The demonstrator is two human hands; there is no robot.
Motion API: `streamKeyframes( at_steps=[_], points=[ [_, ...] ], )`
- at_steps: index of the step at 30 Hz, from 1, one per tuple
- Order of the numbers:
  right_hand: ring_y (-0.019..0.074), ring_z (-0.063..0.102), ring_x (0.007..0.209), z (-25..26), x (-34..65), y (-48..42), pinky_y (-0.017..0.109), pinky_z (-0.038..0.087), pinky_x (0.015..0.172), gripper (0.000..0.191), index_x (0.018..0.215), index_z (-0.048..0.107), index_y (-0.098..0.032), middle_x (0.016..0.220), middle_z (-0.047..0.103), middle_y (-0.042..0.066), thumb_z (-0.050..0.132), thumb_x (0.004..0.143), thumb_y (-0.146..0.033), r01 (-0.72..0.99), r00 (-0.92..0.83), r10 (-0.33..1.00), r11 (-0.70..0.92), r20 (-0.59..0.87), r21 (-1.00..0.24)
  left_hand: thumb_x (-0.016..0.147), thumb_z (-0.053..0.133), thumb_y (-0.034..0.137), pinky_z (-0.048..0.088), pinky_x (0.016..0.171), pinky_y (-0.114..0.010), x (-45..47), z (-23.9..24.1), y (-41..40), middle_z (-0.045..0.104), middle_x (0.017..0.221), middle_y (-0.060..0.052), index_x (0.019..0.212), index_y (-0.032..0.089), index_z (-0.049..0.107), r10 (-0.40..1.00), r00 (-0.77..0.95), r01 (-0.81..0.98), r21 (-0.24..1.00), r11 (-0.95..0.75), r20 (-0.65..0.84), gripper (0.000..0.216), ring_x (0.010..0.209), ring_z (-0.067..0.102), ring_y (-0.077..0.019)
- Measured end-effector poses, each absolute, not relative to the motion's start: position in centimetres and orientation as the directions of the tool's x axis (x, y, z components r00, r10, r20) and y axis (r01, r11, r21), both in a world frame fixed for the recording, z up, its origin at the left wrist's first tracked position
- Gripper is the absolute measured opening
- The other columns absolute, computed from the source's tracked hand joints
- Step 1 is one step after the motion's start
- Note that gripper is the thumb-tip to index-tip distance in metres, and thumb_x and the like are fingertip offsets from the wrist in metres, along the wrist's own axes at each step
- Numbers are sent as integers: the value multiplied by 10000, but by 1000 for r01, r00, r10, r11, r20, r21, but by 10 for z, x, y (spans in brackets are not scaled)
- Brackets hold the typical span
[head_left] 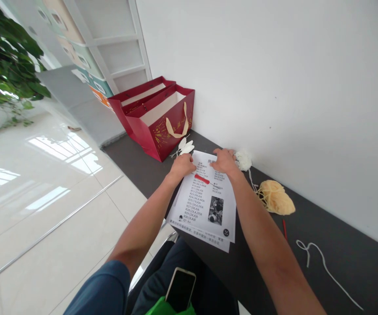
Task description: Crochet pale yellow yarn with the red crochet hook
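Note:
Printed sheets of paper [205,210] lie stacked, slightly out of line, on the dark tabletop in front of me. My left hand [182,165] rests at the top sheet's upper left edge, its fingers partly curled but apart. Across the upper right part of that sheet, my right hand [224,161] lies with thumb and forefinger spread. Between the hands, a crochet hook with a red handle [202,179] lies slanted on the text. White yarn [243,160] sits just beyond my right hand, partly hidden by it. Its fingertips cover some of the heading.
Dark red paper bags [172,127] stand at the far left of the table [130,159] by white petal shapes [185,146]. To the right lie yellow yarn [275,197], a red stick [285,229] and a white strand [323,258]. A phone [181,288] rests on my lap.

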State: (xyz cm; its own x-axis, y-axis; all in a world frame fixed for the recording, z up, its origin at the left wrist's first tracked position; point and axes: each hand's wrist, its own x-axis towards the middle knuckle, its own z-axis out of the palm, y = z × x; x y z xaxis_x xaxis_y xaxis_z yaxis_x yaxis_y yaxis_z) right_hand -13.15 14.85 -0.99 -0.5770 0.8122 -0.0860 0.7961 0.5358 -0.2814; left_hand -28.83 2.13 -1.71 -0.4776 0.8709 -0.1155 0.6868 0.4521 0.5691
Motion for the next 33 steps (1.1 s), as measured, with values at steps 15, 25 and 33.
streamKeyframes(
  at_steps=[15,25,33],
  points=[
    [315,522,1187,12,-102,157,530,307,1070,266,1055,755,-230,1014,729,106,527,918,-212,685,-489,828,559,274,-467,717,689,297,458,700,-289,-285,-17,32,684,766,-30,868,172,744,886,-451,562,736,377,-110,203,755,623,-192],
    [356,384,1302,10,-85,95,547,310,1128,418,1365,607,-242,1400,542,134,422,990,-263,710,-455,756,627,471,-320,815,618,352,449,680,-298,-279,-23,38,680,732,-36,757,168,706,872,-478,511,773,376,-108,213,699,599,-176],
    [399,216,1491,-2,-88,67,637,247,1186,670,1549,408,-160,1574,364,194,452,885,-87,745,-418,731,616,539,-257,803,621,341,443,674,-314,-286,-34,38,671,716,-44,738,166,703,836,-535,471,779,413,-120,204,694,591,-186]
  ],
)
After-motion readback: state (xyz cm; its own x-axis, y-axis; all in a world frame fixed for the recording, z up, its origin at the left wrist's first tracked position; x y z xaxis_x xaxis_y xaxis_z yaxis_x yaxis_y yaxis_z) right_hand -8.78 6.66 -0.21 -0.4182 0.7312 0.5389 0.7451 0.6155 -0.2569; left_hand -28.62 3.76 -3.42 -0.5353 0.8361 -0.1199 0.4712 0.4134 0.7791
